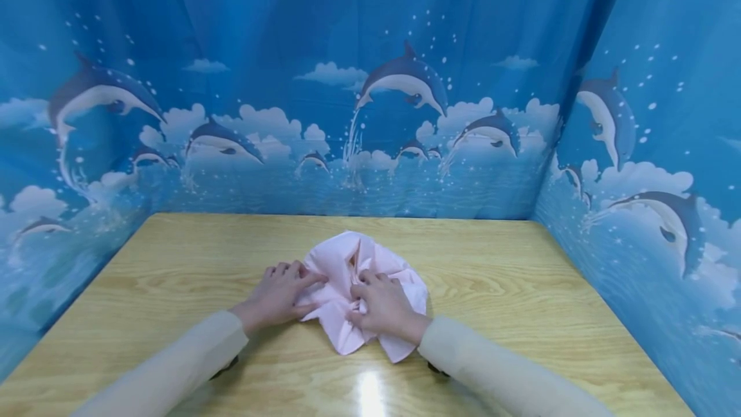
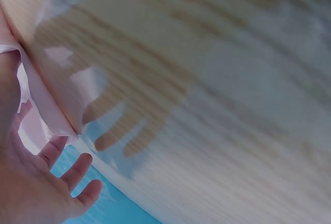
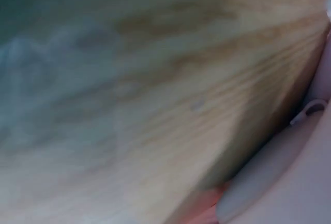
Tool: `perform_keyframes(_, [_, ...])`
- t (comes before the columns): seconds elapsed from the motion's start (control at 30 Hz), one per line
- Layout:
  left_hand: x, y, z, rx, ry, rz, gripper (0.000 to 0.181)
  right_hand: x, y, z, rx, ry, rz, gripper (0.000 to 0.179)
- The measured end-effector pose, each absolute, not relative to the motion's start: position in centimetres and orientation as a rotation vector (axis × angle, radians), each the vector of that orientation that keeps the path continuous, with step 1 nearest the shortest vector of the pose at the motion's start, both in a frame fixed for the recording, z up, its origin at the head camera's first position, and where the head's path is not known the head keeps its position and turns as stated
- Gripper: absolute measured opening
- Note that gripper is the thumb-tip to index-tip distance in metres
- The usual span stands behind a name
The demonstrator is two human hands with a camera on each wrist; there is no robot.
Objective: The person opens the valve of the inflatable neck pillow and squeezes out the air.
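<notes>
Evidently the pink cloth (image 1: 338, 333) lies near the middle of the wooden table (image 1: 173, 262), bunched into folds, with a small dark gap near its centre whose contents I cannot make out from where I stand. The right hand (image 1: 382, 304) has its fingers curled over the gathered middle and pinches a tuft between thumb and forefinger. The left hand (image 1: 280, 295) is at the cloth's left edge, thumb and forefinger set apart on it, the other fingers loosely bent and clear of it; whether the thumb and forefinger actually grip, I cannot tell.

Risks noted, as a matter of judgement. The cloth looks thin and slack, so a pull by the right hand could drag it out from under the left, should that contact prove only a light touch. The table's shiny top suggests low friction, and the whole bundle could slide or turn if the hands push unevenly. The loose flaps toward the person could fold under and catch beneath the right wrist. Fingers working so close to the gathers could also crush or trap folds, causing a snag
</notes>
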State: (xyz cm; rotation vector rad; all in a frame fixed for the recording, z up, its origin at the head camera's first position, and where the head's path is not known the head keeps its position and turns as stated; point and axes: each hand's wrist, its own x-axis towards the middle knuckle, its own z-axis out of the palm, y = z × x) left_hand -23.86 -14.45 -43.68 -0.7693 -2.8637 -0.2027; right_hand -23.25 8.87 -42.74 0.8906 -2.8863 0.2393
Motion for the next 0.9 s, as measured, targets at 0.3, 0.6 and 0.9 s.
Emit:
perform_keyframes(0.3, [-23.55,-14.16,-43.59,-0.749,-2.886,-0.212,0.062,-23.58,9.39,-42.69,0.976,-2.814,0.265,0.016])
perform_keyframes(0.6, [-23.59,-14.16,-43.90,-0.735,-2.882,-0.203,0.067,-23.59,9.74,-42.59,0.987,-2.815,0.312,0.035])
perform_keyframes(0.9, [-23.64,-14.21,-43.75,-0.741,-2.912,-0.212,0.067,-23.89,9.74,-42.52,0.849,-2.892,0.499,0.087])
